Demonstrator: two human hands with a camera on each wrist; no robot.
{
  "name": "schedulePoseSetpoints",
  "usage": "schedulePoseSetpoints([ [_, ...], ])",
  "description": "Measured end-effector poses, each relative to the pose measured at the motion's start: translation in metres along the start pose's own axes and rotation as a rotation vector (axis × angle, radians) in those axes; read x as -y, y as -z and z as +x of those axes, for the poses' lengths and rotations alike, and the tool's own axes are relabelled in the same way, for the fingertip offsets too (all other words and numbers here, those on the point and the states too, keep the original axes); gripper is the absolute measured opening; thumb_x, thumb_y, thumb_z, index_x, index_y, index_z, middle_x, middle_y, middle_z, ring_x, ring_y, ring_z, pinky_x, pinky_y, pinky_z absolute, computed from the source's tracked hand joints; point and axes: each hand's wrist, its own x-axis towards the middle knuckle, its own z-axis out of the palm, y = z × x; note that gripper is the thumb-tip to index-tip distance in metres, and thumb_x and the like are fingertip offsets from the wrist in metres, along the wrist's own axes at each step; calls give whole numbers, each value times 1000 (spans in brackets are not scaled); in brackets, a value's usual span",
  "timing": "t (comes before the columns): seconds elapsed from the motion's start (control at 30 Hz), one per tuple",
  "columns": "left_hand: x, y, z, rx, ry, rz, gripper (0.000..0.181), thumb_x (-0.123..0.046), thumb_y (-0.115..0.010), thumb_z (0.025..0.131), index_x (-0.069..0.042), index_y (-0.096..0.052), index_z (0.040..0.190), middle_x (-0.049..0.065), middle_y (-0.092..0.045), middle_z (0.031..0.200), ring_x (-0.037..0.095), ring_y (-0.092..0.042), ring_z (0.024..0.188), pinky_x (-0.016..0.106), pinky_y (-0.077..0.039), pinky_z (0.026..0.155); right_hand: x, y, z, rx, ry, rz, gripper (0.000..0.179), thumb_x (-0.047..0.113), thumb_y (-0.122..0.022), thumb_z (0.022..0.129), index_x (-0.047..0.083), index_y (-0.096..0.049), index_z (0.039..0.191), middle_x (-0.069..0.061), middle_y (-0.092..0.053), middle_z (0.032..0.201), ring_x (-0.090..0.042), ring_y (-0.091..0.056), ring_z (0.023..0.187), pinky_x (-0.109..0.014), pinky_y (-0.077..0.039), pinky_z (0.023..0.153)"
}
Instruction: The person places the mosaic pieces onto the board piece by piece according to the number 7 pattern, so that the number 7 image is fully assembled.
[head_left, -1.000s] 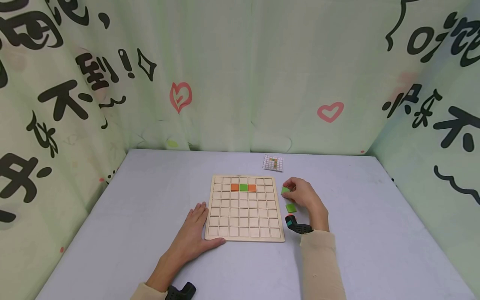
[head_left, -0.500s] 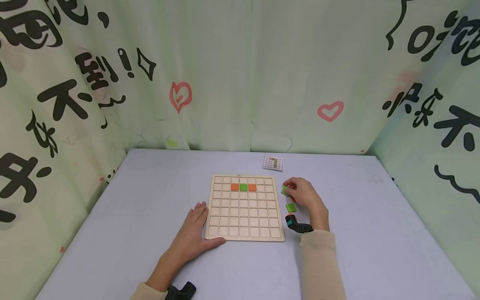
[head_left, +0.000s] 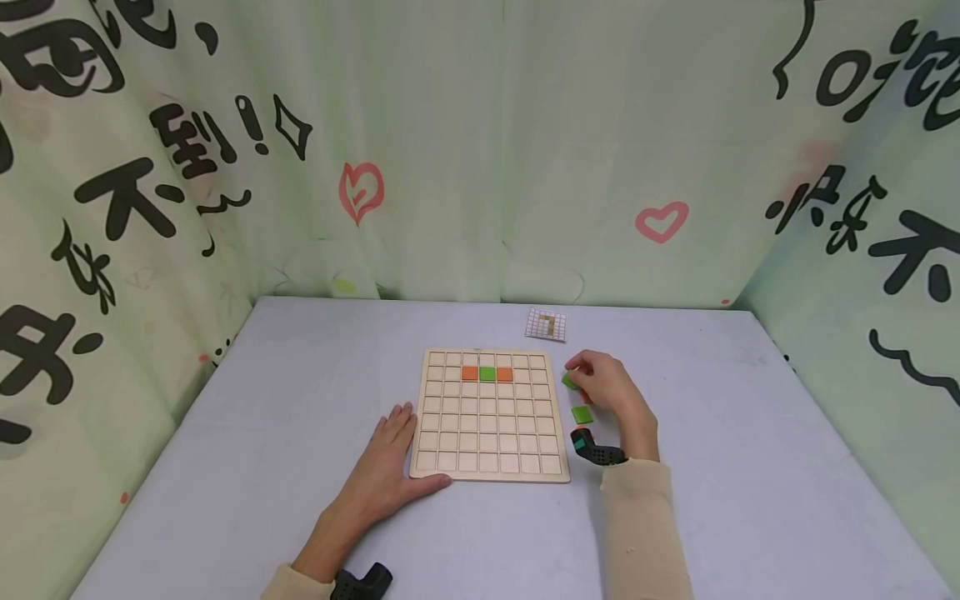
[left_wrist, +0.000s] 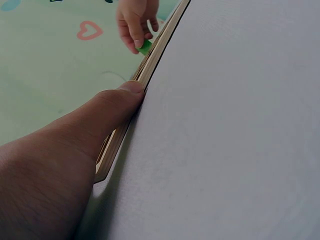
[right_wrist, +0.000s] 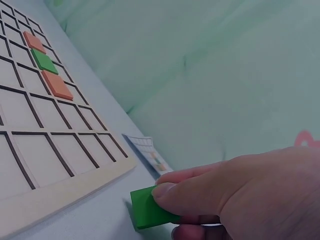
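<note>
A square wooden grid board (head_left: pixel 457 423) lies on the table. In one row near its far edge sit an orange tile (head_left: pixel 469 373), a green tile (head_left: pixel 487 374) and another orange tile (head_left: pixel 505 374). My left hand (head_left: pixel 384 475) rests against the board's near left corner, fingers straight along the left side, thumb touching the front edge. Just off the board's right side, my right hand (head_left: pixel 606 385) pinches a green square tile (right_wrist: pixel 146 209) between thumb and fingers. The tile looks tilted, its near edge apart from the table in the right wrist view.
Nearer than the right hand lies a loose green tile (head_left: pixel 582 415), with bits of orange tiles partly hidden by the hand and wrist camera. A small card (head_left: pixel 546 326) printed with a coloured grid lies behind the board. Curtains (head_left: pixel 450 150) enclose the white table (head_left: pixel 315 350).
The green tile in my right hand has tipped slightly, and a bit of orange now shows beneath that hand. The left hand and the board have stayed still.
</note>
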Motion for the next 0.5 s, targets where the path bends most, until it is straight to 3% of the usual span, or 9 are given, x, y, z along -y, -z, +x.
schedulePoseSetpoints([
  [0.5,0,-1,1,9,12,18,108,-63,-76,76,2,-36,153,19,-31,163,34,-22,155,50,-19,128,6,0,1,-18,11,16,26,18,-57,100,3,-62,121,-12,-64,98,-18,-57,72,-27,-47,67],
])
